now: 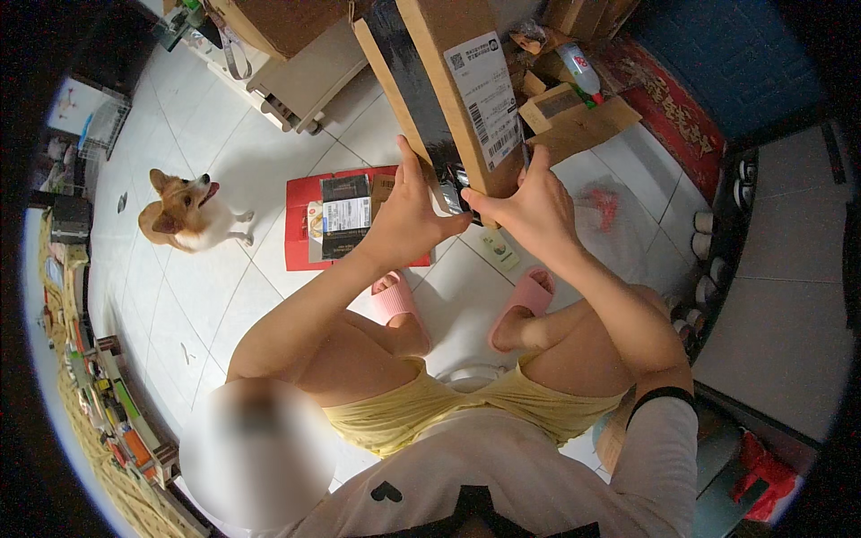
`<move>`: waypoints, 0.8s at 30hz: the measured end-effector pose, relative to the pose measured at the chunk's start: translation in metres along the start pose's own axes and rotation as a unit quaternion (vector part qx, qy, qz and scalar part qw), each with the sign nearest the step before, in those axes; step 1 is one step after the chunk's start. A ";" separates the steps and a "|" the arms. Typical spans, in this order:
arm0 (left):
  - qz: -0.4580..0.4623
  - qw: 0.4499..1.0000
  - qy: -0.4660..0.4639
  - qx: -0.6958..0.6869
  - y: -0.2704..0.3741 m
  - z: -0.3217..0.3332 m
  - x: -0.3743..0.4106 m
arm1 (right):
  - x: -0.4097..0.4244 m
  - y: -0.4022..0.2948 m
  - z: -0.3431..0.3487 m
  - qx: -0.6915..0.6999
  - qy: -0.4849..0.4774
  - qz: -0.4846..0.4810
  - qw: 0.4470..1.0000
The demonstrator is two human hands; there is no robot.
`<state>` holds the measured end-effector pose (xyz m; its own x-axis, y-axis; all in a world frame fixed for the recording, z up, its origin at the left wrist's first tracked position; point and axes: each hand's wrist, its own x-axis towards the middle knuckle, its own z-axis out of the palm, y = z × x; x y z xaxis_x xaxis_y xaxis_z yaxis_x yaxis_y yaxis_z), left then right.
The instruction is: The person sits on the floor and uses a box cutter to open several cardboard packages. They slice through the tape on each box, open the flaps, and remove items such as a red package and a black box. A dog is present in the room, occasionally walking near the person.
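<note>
Both hands hold a tall cardboard box [444, 87] upright before me by its near end. Black tape runs along its length, and a printed label [483, 101] is stuck on its right part. My left hand [407, 212] grips the lower left, thumb near the bottom and fingers up the side. At the lower right is my right hand [538, 198], its thumb on the near end of the box. Something dark and shiny shows between the hands; what it is I cannot tell. On the floor beyond my left forearm lies a red flat piece [299, 225] with a black-wrapped labelled parcel [346, 235] on it.
A brown and white dog [185, 212] sits on the tiles at left. Open cardboard pieces [585, 131] and a plastic bottle [578, 70] lie at upper right. A white cabinet [306, 74] stands at upper left, a shoe rack [716, 269] at right. Pink slippers [397, 299] are on my feet.
</note>
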<state>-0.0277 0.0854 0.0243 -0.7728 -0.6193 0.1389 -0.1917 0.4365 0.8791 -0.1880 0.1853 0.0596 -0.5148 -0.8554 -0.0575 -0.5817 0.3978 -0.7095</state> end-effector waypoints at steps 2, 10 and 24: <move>-0.001 0.996 -0.041 -0.085 0.001 -0.005 0.007 | 0.001 0.002 0.000 0.011 -0.010 0.010 1.000; -0.035 0.997 -0.032 -0.055 -0.012 -0.016 0.011 | 0.000 0.002 0.000 0.026 -0.028 0.023 0.999; -0.165 0.985 0.022 -0.054 -0.012 -0.015 0.009 | -0.001 -0.003 0.003 -0.030 -0.014 -0.023 0.999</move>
<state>-0.0238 0.0649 0.0217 -0.6516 -0.7449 -0.1436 -0.3600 0.1371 0.9228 -0.1842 0.1844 0.0597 -0.4695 -0.8817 -0.0469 -0.6414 0.3772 -0.6681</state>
